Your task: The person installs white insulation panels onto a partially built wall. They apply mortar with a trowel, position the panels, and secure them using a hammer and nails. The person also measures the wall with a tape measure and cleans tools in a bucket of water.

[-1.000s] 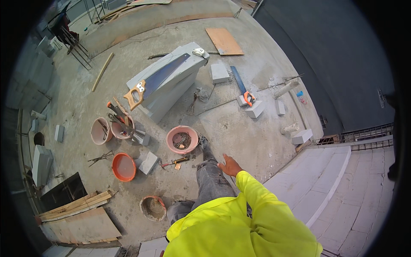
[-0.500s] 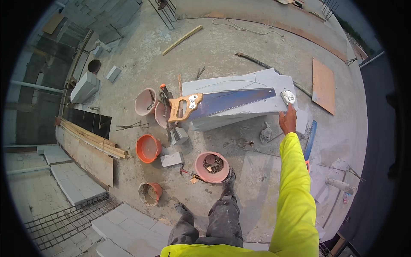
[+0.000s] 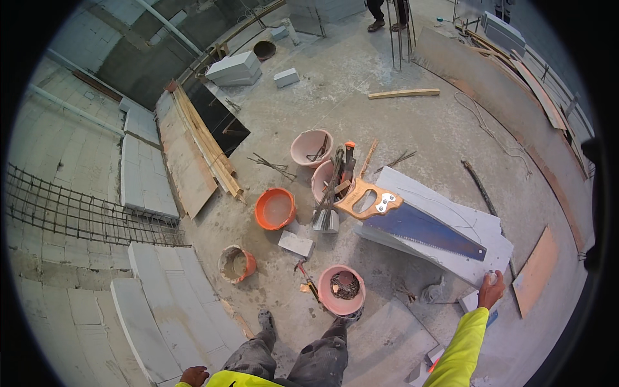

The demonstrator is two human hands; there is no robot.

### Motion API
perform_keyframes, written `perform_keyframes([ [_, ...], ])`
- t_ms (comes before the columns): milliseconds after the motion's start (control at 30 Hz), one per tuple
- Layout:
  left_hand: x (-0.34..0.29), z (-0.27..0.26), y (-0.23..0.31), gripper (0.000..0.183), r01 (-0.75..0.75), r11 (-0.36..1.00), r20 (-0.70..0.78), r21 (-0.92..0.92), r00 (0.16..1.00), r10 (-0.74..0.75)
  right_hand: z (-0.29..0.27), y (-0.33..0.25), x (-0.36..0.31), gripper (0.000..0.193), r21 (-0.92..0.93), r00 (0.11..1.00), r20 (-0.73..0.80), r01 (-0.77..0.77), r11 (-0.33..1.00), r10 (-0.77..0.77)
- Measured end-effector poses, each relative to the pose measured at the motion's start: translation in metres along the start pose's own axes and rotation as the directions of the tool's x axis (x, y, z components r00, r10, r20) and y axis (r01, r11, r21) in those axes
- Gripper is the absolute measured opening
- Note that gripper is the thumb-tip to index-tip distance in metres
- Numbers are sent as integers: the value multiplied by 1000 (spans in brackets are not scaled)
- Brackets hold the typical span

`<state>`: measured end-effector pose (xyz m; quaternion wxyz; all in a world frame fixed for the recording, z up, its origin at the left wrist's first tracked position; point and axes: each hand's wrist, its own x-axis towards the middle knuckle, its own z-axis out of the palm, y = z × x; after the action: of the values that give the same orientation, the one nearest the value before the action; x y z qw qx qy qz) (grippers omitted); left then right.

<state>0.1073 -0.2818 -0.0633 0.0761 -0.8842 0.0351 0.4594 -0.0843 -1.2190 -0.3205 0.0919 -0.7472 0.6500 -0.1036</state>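
Note:
My right hand (image 3: pixel 491 291) is closed round a small white tape measure (image 3: pixel 492 278) at the right end of a stack of pale lightweight blocks (image 3: pixel 438 222); the fingers hide most of the tape measure. Across the top block lies a handsaw (image 3: pixel 425 226) with a wooden handle and a bluish blade, its handle overhanging the left end. My left hand (image 3: pixel 194 376) hangs low at the bottom edge beside my leg, seemingly empty with its fingers loosely apart. A pink bucket (image 3: pixel 325 306) of nails or similar metal bits stands by my foot, with a hammer (image 3: pixel 307 281) beside it.
Left of the blocks stand an orange bucket (image 3: pixel 275 208), a mortar-stained bucket (image 3: pixel 237 264) and pink buckets (image 3: pixel 311 148) with tools. A floor opening (image 3: pixel 222 122) lies beside long timbers (image 3: pixel 200 138). Steel mesh (image 3: pixel 84 206) is at left. Another person's feet (image 3: pixel 376 26) show at the far side.
The view has swung to the left, so the blocks and saw appear lower and turned. My right hand has closed on the tape measure. My left hand has come into view.

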Motion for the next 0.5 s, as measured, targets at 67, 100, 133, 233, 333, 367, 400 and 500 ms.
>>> perform_keyframes([
  [67, 9, -7, 43, 49, 133, 968, -60, -211, 987, -149, -20, -21, -58, 39, 706, 941, 315, -320, 632, 125],
  [100, 16, -15, 65, 50, 106, 950, -91, -295, 986, -138, -28, -37, -95, 37, 744, 889, 427, -451, 493, 168],
  [133, 22, -23, 87, 48, 73, 921, -106, -382, 987, -122, -38, -54, -137, 37, 768, 825, 559, -554, 322, 84],
  [233, 43, -48, 158, 42, 65, 657, 52, -751, 998, -39, -66, -128, -277, 36, 470, 438, 878, -865, 176, -191],
  [333, 47, -71, 201, 41, 137, 406, 228, -903, 956, 184, -102, -228, -407, 26, 269, 116, 924, -875, 402, -364],
  [367, 45, -78, 205, 41, 144, 345, 240, -928, 936, 256, -114, -263, -446, 27, 262, 33, 929, -764, 590, -370],
  [400, 44, -83, 202, 42, 149, 275, 240, -950, 911, 336, -130, -293, -480, 37, 465, 110, 873, -485, 741, -476],
  [500, 43, -100, 162, 45, 214, 78, 228, -974, 905, 358, -170, -365, -546, 49, 820, 138, 411, 376, 431, -901],
])
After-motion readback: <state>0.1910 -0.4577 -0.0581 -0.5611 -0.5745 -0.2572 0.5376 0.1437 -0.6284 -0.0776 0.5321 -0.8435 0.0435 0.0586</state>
